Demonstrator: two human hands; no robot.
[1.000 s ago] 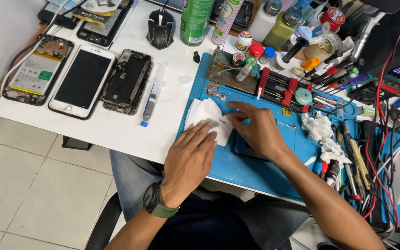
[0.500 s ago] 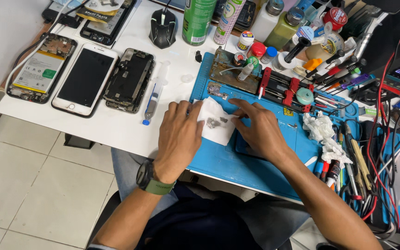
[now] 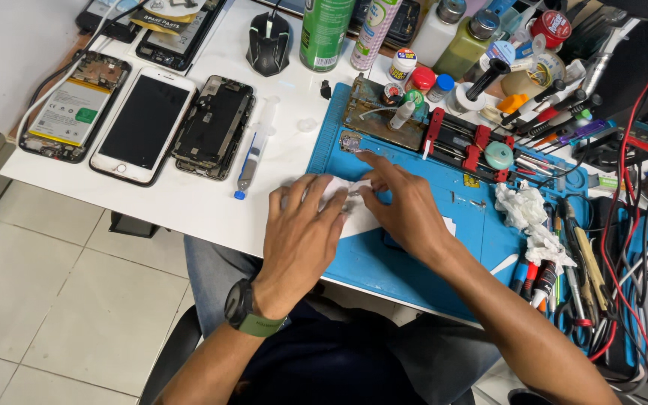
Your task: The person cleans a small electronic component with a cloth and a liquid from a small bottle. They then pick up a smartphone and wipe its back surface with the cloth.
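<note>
- Two hands meet over a white tissue (image 3: 343, 204) lying where the blue work mat (image 3: 384, 262) meets the white table (image 3: 189, 199).
- Flat on the tissue lies the left hand (image 3: 303, 236), fingers spread wide and gripping nothing; a dark watch with a green strap (image 3: 247, 311) sits on that wrist.
- From the other side the right hand (image 3: 406, 210) presses down with its fingers narrowed onto the tissue's upper edge; whether anything is pinched under them I cannot tell.
- At the back of the table stand a green spray can (image 3: 325, 26) and a slim patterned can (image 3: 373, 34), then small bottles with red, green and blue caps (image 3: 421, 81).
- A black mouse (image 3: 269, 34) sits left of the cans.
- Far left, three phones lie side by side: one opened showing a pale battery with a green label (image 3: 73, 109), one white with a dark screen (image 3: 144, 124), one black and stripped open (image 3: 214, 126).
- A syringe with a blue tip (image 3: 253, 154) rests beside the stripped phone.
- Crumpled white paper (image 3: 526, 214) lies on the mat to the right, near pens, tweezers and a tangle of red and black cables (image 3: 624, 225).
- Bare white table shows between the syringe and the left hand; the near edge hangs over a pale tiled floor (image 3: 54, 315).
</note>
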